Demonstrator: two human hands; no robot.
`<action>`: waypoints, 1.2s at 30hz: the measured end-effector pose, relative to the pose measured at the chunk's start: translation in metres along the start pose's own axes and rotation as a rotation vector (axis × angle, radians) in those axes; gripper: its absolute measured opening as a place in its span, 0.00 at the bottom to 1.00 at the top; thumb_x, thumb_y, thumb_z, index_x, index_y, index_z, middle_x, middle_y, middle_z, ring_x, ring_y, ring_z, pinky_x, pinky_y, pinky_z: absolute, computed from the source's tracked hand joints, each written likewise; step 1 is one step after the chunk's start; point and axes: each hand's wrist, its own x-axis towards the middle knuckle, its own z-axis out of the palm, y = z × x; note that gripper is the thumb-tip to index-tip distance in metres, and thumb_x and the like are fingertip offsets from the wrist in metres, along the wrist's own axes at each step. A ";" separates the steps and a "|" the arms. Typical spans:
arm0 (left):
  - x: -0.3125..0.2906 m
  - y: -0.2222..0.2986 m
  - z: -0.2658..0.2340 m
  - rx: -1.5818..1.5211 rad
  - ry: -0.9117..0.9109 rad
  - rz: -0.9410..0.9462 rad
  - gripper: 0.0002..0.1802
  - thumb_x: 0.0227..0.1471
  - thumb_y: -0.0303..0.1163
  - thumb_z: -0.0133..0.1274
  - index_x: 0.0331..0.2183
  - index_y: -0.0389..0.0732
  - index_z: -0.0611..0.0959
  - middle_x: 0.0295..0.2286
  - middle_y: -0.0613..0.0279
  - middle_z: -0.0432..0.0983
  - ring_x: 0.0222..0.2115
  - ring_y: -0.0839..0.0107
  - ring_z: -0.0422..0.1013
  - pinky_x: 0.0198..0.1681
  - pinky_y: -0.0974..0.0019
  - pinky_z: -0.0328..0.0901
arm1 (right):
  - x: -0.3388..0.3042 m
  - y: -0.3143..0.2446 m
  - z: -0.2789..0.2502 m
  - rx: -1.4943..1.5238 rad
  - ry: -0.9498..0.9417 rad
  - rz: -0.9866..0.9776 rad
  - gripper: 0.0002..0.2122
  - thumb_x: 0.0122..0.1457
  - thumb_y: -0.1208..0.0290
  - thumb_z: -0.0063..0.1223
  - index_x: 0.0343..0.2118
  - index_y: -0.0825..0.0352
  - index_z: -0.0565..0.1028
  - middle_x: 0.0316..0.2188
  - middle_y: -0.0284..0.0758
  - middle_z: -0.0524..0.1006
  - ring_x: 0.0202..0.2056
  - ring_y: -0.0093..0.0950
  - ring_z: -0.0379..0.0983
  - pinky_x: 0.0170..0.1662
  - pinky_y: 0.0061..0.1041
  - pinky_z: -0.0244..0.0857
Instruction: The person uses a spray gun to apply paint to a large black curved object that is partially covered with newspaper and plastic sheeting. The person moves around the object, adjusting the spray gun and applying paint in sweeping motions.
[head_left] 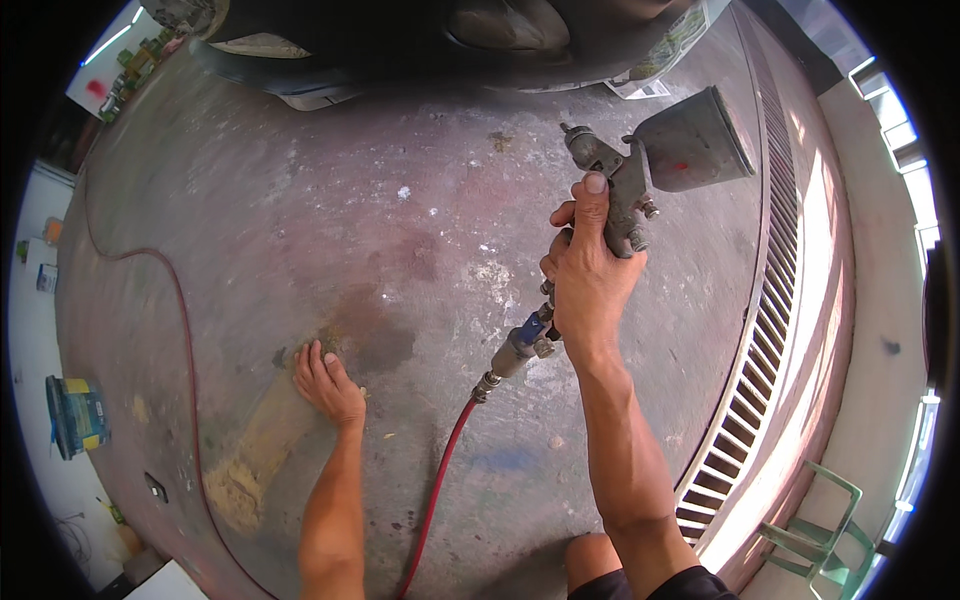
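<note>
My right hand [596, 275] is wrapped round the grip of a grey spray gun [622, 190], thumb up along its back. A large grey paint cup [690, 140] sticks out to the right from the gun, with a small red spot on its side. Below the hand, a metal coupling with a blue band joins the gun to a red air hose [440, 478] that runs down to the lower edge. Over the concrete floor on the left, my left hand [328, 385] is open and holds nothing; its fingers are loosely stretched out.
A dark car bumper [400, 65] spans the far side, with newspaper sheets [655, 65] at its right end. Another stretch of red hose [180, 300] snakes along the left floor. A blue bucket [78, 415] stands far left. To the right are a floor grate [765, 365] and green chair [820, 540].
</note>
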 end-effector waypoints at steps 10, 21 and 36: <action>0.003 0.002 -0.005 0.047 -0.023 0.051 0.32 0.75 0.52 0.37 0.63 0.38 0.77 0.66 0.48 0.66 0.68 0.47 0.58 0.72 0.41 0.47 | 0.020 0.036 -0.034 0.112 -0.006 0.074 0.24 0.72 0.46 0.57 0.44 0.70 0.76 0.30 0.36 0.79 0.16 0.13 0.60 0.18 0.22 0.57; 0.009 0.002 -0.008 0.027 -0.049 0.032 0.32 0.74 0.50 0.39 0.63 0.37 0.77 0.65 0.46 0.66 0.67 0.47 0.59 0.70 0.43 0.51 | 0.038 0.065 -0.056 0.212 -0.150 0.218 0.28 0.68 0.40 0.59 0.34 0.69 0.78 0.20 0.29 0.74 0.15 0.15 0.62 0.17 0.23 0.57; 0.008 0.008 -0.010 0.097 -0.064 0.000 0.30 0.73 0.47 0.41 0.64 0.37 0.76 0.66 0.47 0.66 0.67 0.47 0.59 0.70 0.44 0.52 | 0.133 0.038 -0.143 0.183 0.123 0.066 0.25 0.70 0.47 0.61 0.45 0.72 0.77 0.32 0.35 0.77 0.18 0.13 0.59 0.18 0.19 0.54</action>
